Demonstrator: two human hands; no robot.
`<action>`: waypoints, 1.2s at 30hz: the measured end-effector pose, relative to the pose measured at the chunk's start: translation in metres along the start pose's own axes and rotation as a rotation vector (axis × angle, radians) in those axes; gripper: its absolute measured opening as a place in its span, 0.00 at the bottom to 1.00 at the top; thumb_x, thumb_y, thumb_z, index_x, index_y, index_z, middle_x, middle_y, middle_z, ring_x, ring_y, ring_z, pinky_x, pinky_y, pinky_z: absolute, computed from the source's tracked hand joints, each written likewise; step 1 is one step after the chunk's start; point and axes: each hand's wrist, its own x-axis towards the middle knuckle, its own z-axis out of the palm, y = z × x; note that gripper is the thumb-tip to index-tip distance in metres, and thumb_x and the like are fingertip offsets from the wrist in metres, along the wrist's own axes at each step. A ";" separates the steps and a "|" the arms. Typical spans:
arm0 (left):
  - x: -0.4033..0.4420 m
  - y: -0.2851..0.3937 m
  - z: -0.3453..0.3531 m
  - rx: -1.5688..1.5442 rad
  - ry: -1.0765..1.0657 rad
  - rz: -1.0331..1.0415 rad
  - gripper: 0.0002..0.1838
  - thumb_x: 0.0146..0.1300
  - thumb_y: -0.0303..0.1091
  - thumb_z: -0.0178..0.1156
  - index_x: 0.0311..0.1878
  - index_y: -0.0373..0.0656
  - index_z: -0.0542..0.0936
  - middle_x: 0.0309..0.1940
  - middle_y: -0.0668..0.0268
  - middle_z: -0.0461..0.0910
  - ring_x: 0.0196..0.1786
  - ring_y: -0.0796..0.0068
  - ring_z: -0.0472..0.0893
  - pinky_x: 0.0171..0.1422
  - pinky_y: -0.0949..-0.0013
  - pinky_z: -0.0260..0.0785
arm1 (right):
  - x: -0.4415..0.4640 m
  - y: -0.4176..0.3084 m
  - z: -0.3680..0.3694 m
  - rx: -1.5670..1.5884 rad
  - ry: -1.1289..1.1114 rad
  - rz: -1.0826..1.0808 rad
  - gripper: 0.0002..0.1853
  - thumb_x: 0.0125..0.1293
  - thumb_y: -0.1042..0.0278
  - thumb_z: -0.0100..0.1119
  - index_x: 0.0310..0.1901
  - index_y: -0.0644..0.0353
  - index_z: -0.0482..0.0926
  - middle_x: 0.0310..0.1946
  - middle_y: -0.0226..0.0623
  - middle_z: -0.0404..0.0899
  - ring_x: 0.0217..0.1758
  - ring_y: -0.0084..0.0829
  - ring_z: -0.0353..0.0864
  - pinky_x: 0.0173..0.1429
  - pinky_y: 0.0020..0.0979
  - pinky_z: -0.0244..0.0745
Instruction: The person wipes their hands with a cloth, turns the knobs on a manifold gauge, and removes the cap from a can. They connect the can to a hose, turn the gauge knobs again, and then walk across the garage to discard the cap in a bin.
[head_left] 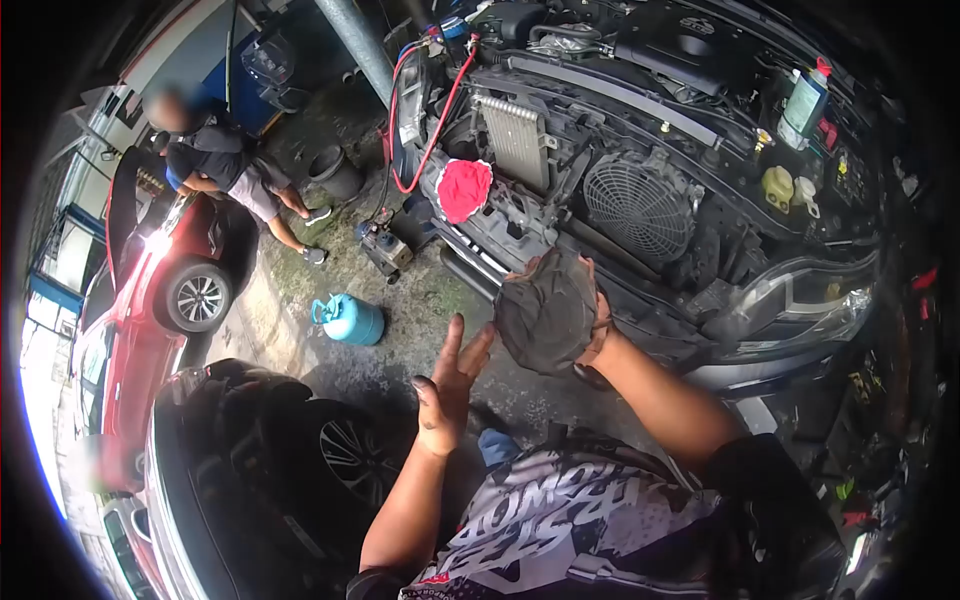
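Observation:
A dark, crumpled cloth (545, 312) is spread over my right hand (598, 320), whose fingers show at its edge. My left hand (450, 385) is raised just left of the cloth, apart from it, with fingers spread, dark smudges on the fingertips and nothing in it. Beyond my hands lies the opened front of a car, with a round fan grille (640, 205) and an upright metal radiator core (515, 140). A red cloth (464, 191) rests at the front edge of the engine bay.
A blue gas cylinder (353, 320) and a pump (384, 250) stand on the floor. Red hoses (440, 135) hang by the car. A spray bottle (803, 105) stands on the engine bay. A person (225, 160) leans near a red car (165, 310); a black bucket (336, 172) is close by.

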 end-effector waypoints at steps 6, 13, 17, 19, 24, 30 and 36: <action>0.092 -0.009 -0.186 0.313 -0.025 -0.062 0.58 0.73 0.80 0.42 0.88 0.41 0.46 0.83 0.45 0.60 0.85 0.47 0.59 0.86 0.44 0.50 | 0.091 0.016 -0.059 -0.236 0.140 -0.138 0.26 0.82 0.45 0.51 0.67 0.57 0.77 0.64 0.44 0.81 0.70 0.43 0.80 0.76 0.50 0.74; 0.281 -0.055 -0.292 0.954 -0.337 0.195 0.32 0.71 0.40 0.69 0.75 0.42 0.74 0.72 0.44 0.74 0.74 0.41 0.74 0.78 0.51 0.66 | 0.095 0.057 -0.018 -0.908 0.804 -0.377 0.15 0.79 0.68 0.59 0.62 0.64 0.81 0.53 0.37 0.87 0.57 0.29 0.85 0.64 0.32 0.78; 0.399 -0.086 -0.279 1.243 -0.563 0.391 0.39 0.63 0.50 0.74 0.77 0.55 0.74 0.80 0.49 0.65 0.82 0.42 0.62 0.84 0.42 0.55 | 0.101 0.062 -0.031 -1.013 0.978 -0.609 0.13 0.76 0.70 0.64 0.58 0.66 0.84 0.50 0.36 0.88 0.56 0.29 0.86 0.64 0.32 0.79; 0.435 -0.101 -0.270 1.463 -0.659 0.522 0.45 0.61 0.56 0.75 0.80 0.57 0.70 0.83 0.51 0.60 0.86 0.42 0.55 0.86 0.35 0.46 | 0.105 0.059 -0.027 -1.058 1.044 -0.609 0.12 0.77 0.71 0.64 0.56 0.66 0.84 0.48 0.34 0.89 0.51 0.27 0.86 0.62 0.31 0.78; 0.480 -0.128 -0.279 1.599 -0.893 0.396 0.49 0.59 0.63 0.72 0.83 0.69 0.65 0.87 0.61 0.52 0.88 0.44 0.47 0.84 0.25 0.39 | 0.099 0.051 -0.038 -0.920 1.179 -0.692 0.12 0.76 0.68 0.65 0.54 0.66 0.84 0.44 0.32 0.89 0.47 0.24 0.84 0.58 0.29 0.79; 0.524 -0.142 -0.308 1.124 -0.966 0.343 0.23 0.77 0.49 0.58 0.71 0.58 0.79 0.73 0.62 0.74 0.81 0.49 0.64 0.82 0.39 0.51 | 0.116 0.052 -0.028 -0.689 1.337 -0.786 0.13 0.73 0.65 0.65 0.48 0.67 0.81 0.33 0.42 0.85 0.35 0.32 0.86 0.42 0.32 0.82; 0.571 -0.114 -0.322 0.042 -0.423 -0.509 0.26 0.82 0.52 0.50 0.69 0.43 0.79 0.63 0.59 0.81 0.66 0.62 0.80 0.76 0.53 0.69 | 0.112 0.066 -0.043 -0.524 1.571 -1.004 0.25 0.71 0.44 0.71 0.44 0.64 0.82 0.31 0.32 0.81 0.32 0.26 0.80 0.40 0.26 0.76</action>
